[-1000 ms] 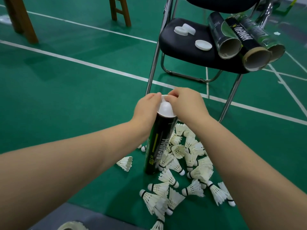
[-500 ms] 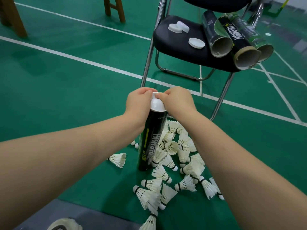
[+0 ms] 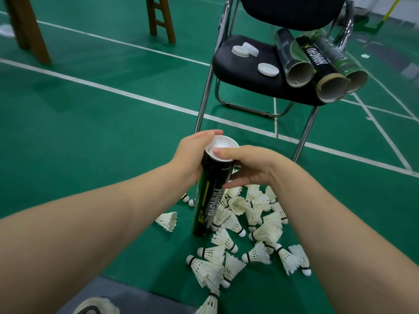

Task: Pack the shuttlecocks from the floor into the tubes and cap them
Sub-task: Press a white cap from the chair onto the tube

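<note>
Fingers first: had the left hand [image 3: 192, 155] wrapped round the top end of the black tube [image 3: 212, 196], fingertips [image 3: 213, 133] poking out past the far side of the rim. Had the right hand [image 3: 254, 164] up against the other side, thumb [image 3: 223, 151] laid over the near edge of the white cap [image 3: 225, 142], remaining fingers [image 3: 235, 182] curled in and touching the tube wall a bit lower down. So gripped from both sides, basically. Couldn't tell how hard the thumb pushed, tbh.

Had the cap sitting on the mouth of the tube. Had the tube standing on the green floor [image 3: 90, 143], leaning a little, bottom end right at the left edge of the pile of shuttlecocks [image 3: 258, 202]. Saw loads of those lying loose, feathers pointing every which way, mostly right of the tube and nearer the camera. Spotted one stray shuttlecock [image 3: 167, 221] off on its own to the left of the tube, on its side.

Further back, saw a black chair [image 3: 235, 69] with chrome legs. Counted three open tubes [image 3: 316, 62] lying side by side on the right of the seat, mouths facing the camera. Also found three loose caps [image 3: 268, 69] on the seat left of them, two touching each other at the back, one nearer the tubes. Noticed white court lines [image 3: 108, 90] crossing the floor, brown wooden legs [image 3: 29, 32] up at the top left, and part of a shoe [image 3: 97, 307] at the bottom edge.
</note>
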`<action>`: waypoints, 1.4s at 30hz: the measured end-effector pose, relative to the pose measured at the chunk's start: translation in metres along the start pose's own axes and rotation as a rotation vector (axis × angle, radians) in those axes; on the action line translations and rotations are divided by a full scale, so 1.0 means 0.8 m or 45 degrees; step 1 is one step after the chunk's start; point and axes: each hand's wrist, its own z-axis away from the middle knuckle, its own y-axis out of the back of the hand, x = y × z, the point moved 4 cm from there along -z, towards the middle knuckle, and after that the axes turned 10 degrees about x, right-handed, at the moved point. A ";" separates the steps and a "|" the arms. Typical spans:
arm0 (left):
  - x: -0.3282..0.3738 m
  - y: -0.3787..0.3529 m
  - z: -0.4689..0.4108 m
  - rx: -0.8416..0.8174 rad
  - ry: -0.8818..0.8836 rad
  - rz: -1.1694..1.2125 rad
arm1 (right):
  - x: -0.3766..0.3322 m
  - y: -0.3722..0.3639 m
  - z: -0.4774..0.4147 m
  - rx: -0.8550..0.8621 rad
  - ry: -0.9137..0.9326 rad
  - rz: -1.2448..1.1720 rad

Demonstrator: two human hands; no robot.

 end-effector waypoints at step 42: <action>0.235 -0.167 0.121 -0.588 -1.609 -0.797 | -0.204 0.140 0.238 0.795 1.362 0.166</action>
